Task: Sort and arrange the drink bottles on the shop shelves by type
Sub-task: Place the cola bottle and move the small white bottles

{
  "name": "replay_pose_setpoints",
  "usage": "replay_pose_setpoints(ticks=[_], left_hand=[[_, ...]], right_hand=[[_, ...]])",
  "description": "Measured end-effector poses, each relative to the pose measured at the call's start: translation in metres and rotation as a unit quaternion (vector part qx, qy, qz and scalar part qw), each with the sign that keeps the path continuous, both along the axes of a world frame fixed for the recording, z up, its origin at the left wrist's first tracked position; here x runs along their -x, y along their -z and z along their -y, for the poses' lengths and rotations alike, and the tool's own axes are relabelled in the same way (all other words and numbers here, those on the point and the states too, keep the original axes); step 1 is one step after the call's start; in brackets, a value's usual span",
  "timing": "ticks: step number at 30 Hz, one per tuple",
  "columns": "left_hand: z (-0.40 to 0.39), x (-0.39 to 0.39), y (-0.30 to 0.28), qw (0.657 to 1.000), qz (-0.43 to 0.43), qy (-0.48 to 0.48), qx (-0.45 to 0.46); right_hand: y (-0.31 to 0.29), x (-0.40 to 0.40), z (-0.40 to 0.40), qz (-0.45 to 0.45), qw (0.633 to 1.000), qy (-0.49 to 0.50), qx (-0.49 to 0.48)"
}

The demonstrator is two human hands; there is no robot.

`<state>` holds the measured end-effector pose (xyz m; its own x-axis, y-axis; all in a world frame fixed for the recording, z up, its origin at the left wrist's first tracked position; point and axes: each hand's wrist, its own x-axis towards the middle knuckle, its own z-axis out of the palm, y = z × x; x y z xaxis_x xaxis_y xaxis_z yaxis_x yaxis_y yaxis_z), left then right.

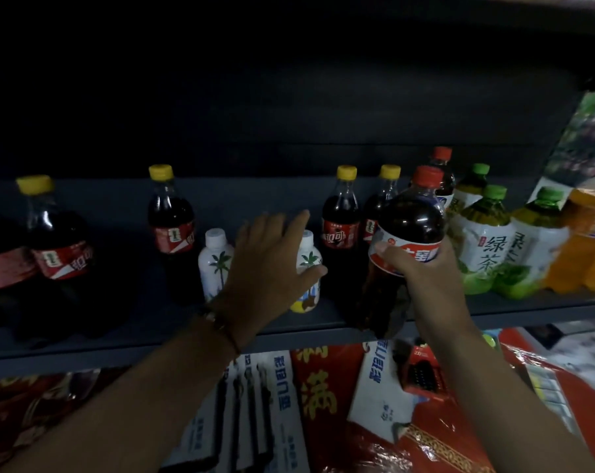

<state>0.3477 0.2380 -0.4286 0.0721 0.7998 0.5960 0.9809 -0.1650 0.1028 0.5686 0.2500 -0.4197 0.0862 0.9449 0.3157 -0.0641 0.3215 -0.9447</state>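
While right hand (422, 268) clasps the tilted red-capped cola bottle (409, 233) at the shelf edge (152, 349), spread, empty left hand (268, 261) may topple the coconut bottle (308, 268).

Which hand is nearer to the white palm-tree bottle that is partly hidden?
Left. The left hand is spread right in front of the partly hidden palm-tree bottle. The right hand is off to its right, gripping the red-capped cola bottle.

Along the dark shelf (187, 339) yellow-capped cola bottles (340, 213) are stood upright towards the back, two small white palm-printed bottles (216, 261) nearer the front edge, green-capped tea bottles (484, 240) at the right end, while a large red-capped cola bottle (409, 240) is tilted over the front edge.
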Motion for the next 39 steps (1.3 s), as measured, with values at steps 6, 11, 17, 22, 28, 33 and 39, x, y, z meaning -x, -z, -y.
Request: replay_pose_setpoints(ticks=[6,11,17,22,28,33,39], left_hand=[[-0.030,0.013,0.021,0.994,-0.076,-0.042,0.065],[-0.024,0.017,0.029,0.999,-0.029,-0.038,0.024],[-0.009,0.027,0.018,0.998,-0.015,-0.018,0.059],[0.004,0.046,0.021,0.998,0.029,0.048,-0.015],[0.003,0.055,0.022,0.996,0.009,0.089,-0.007],[0.025,0.053,0.019,0.990,0.073,0.121,-0.015],[0.073,0.064,0.028,0.984,0.154,0.079,-0.043]], right_hand=[[0.011,0.013,-0.016,-0.003,1.000,0.004,-0.015],[0.017,0.034,-0.008,0.003,0.999,-0.025,-0.035],[0.015,0.055,-0.006,0.022,0.997,-0.078,-0.014],[-0.001,0.053,-0.008,0.060,0.992,-0.113,-0.002],[-0.044,0.050,-0.008,0.090,0.986,-0.141,-0.018],[-0.080,0.056,-0.010,0.093,0.986,-0.134,-0.032],[-0.064,0.105,-0.025,0.070,0.989,-0.130,-0.033]])
